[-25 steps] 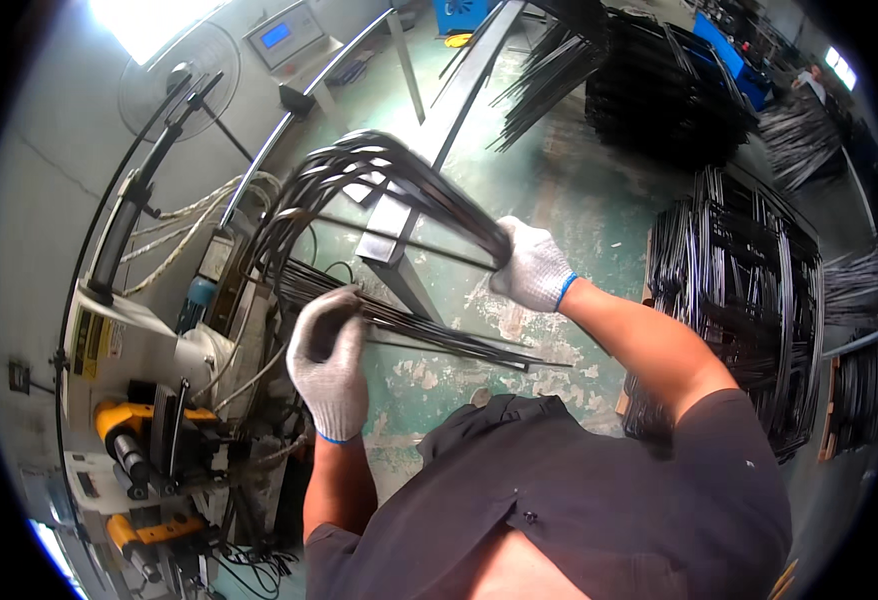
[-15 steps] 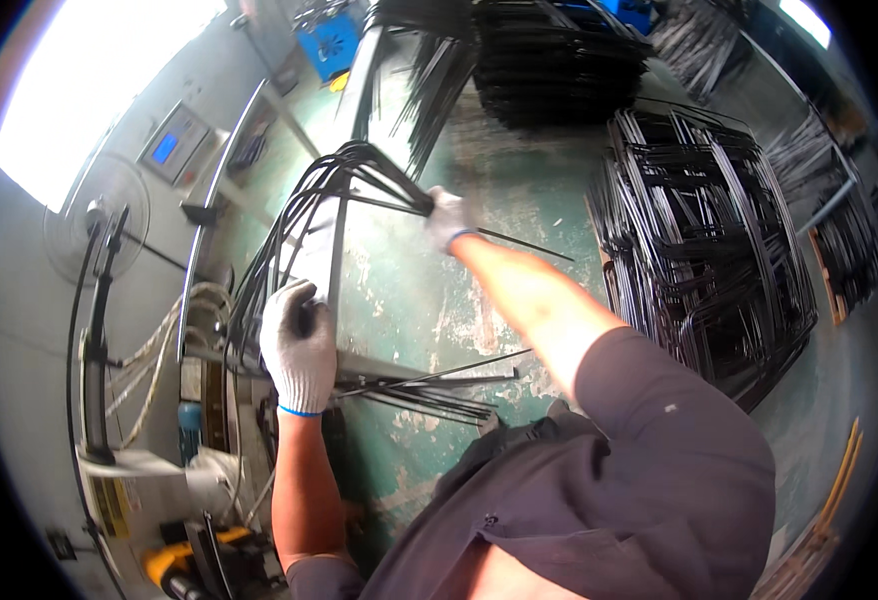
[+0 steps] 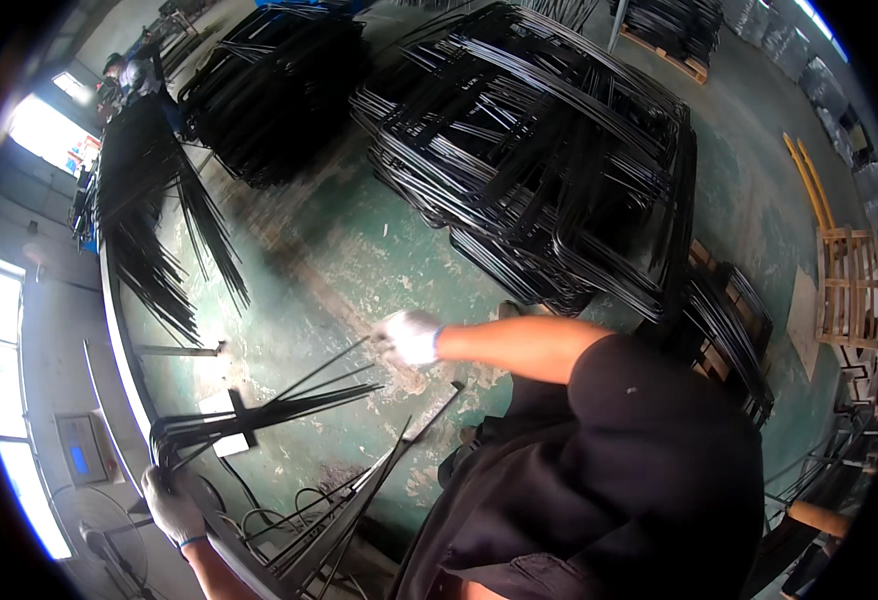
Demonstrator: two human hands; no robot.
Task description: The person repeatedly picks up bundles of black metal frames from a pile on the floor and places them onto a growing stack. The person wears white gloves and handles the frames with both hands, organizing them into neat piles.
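Note:
A bundle of thin bent black metal rods [image 3: 289, 408] hangs over a long narrow rail [image 3: 124, 345] at the lower left, with its ends sticking out to the right. My left hand [image 3: 172, 505], in a white knit glove, is closed round the rods just below their bend; its fingertips are partly hidden. My right hand [image 3: 406, 338], gloved too and slightly blurred, is stretched out beyond the bundle. Its fingers are closed at the end of one thin rod that slants up from the others. More rod ends [image 3: 384, 470] stick out below, near my body.
A large stack of black rectangular metal frames [image 3: 529, 150] stands ahead. Another dark stack [image 3: 274, 90] and long hanging rods [image 3: 149, 200] are at the far left, near a person [image 3: 139, 75]. A wooden pallet [image 3: 847, 285] stands at right; a fan [image 3: 104, 540] stands lower left.
My view has swung to the right, so the rods and my left hand now sit lower left. My right hand has moved from the bundle's bend out toward the rod ends.

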